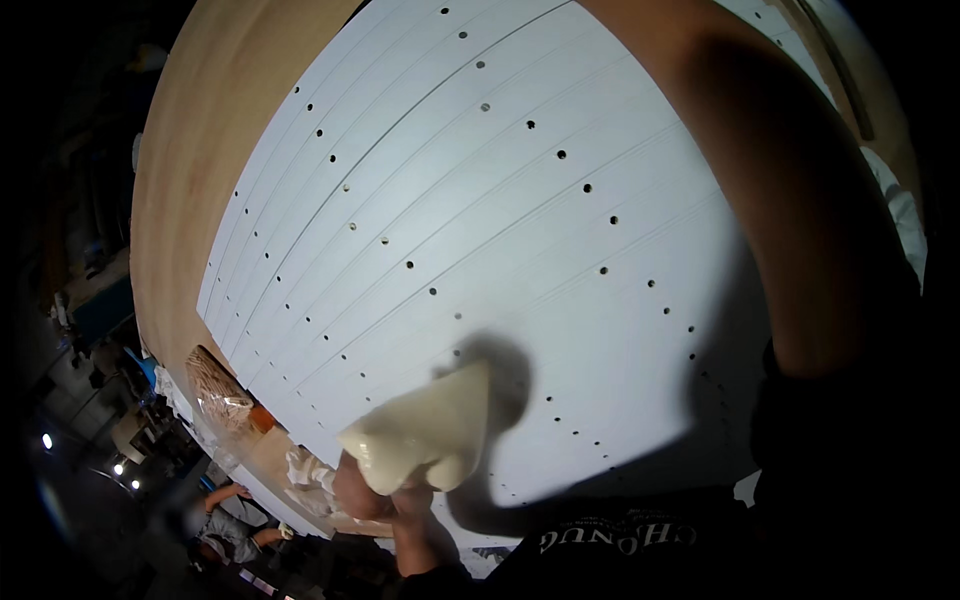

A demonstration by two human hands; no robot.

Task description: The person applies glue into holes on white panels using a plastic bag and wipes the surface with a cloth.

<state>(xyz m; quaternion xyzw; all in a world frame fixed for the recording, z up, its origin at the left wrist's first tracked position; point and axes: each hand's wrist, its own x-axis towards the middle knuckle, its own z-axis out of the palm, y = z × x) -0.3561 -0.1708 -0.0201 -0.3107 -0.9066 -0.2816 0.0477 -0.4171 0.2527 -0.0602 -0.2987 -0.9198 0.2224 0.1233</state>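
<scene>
White holed panels (500, 220) leave an open lane thru ctr., btwn. the R arm (770, 180) barring the R side & the L hand (362, 490) w/ cream pouch (425, 420) nr. the btm.; bare wood (200, 150) lies free upper L, a stick-filled bag (218, 392) blocking lower L.
</scene>
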